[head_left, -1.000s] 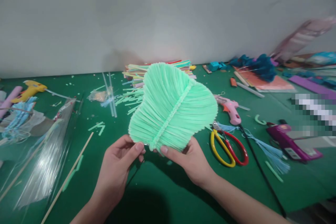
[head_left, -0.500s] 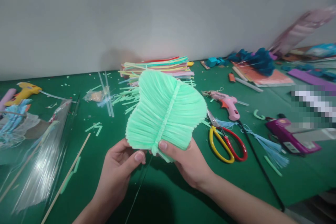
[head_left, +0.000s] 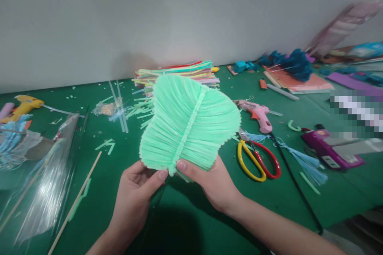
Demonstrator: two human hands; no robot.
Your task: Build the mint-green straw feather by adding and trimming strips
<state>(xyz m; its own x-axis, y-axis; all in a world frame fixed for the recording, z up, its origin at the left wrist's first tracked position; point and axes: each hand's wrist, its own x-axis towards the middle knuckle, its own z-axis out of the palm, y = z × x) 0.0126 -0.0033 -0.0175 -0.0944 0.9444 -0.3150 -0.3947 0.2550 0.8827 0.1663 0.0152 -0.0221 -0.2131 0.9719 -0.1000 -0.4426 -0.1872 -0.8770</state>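
A mint-green leaf made of fuzzy pipe cleaners [head_left: 185,123], with a raised braided midrib, is held up over the table. My right hand [head_left: 209,179] grips its lower right part, thumb on the front by the base of the midrib and fingers hidden behind. At the lower left edge, my left hand [head_left: 137,191] pinches the leaf near the base between thumb and curled fingers, partly hidden under it. Behind the leaf lies a bundle of coloured pipe cleaners [head_left: 179,69], with short green cut pieces [head_left: 140,107] beside it.
Scissors with yellow and red handles [head_left: 260,159] and a pink glue gun [head_left: 260,115] lie to the right, near a blue tassel [head_left: 311,163] and a purple glue gun [head_left: 326,147]. Leftward are a wooden stick [head_left: 79,195], clear plastic sleeves [head_left: 50,179] and a yellow glue gun [head_left: 24,107].
The leaf has tilted slightly to face me more and shifted a little. My left thumb has come up against its lower edge near the base.
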